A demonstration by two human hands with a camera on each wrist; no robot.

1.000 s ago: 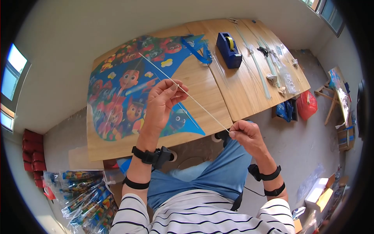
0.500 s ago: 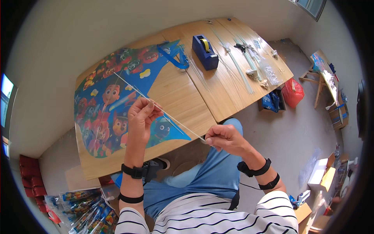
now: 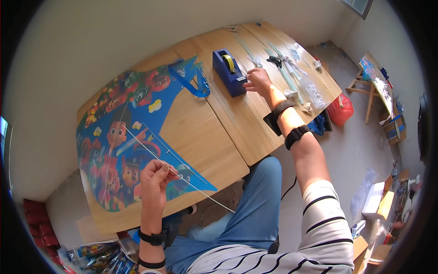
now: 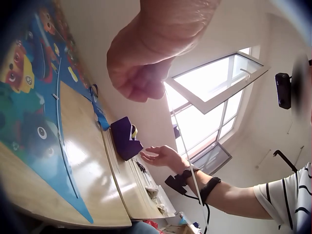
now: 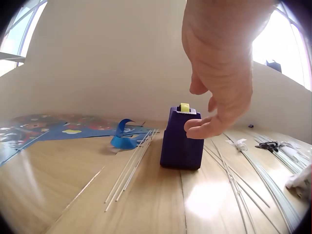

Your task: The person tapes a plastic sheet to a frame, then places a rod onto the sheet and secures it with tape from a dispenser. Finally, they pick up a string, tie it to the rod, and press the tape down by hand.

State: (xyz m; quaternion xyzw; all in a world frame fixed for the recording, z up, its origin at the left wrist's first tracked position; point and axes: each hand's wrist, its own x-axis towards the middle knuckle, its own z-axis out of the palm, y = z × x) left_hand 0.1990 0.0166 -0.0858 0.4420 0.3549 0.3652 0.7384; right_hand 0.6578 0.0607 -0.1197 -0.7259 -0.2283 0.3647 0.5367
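My left hand (image 3: 154,182) pinches a thin white rod (image 3: 205,193) near its middle, between thumb and fingers. The rod slants over the lower edge of a printed cartoon sheet (image 3: 159,121). Beyond the sheet, my right hand (image 3: 260,83) reaches the front end of a dark blue tape dispenser (image 3: 228,75). In the right wrist view, loosely bent fingers (image 5: 204,127) are close beside the dispenser's cutting edge (image 5: 186,112). Yellow tape (image 5: 185,106) sits behind that edge. Nothing shows in the right hand.
A blue ribbon (image 3: 188,84) loops on the sheet's corner. Thin white rods (image 5: 131,168) lie on both sides of the dispenser. Pale strips, crumpled plastic (image 3: 311,91) and a black clip-like piece (image 3: 274,60) lie at the table's right. A red bag (image 3: 341,110) stands below.
My right hand has let go of the rod's lower end and moved up and across to the tape dispenser. My left hand still pinches the rod, now lower in the view.
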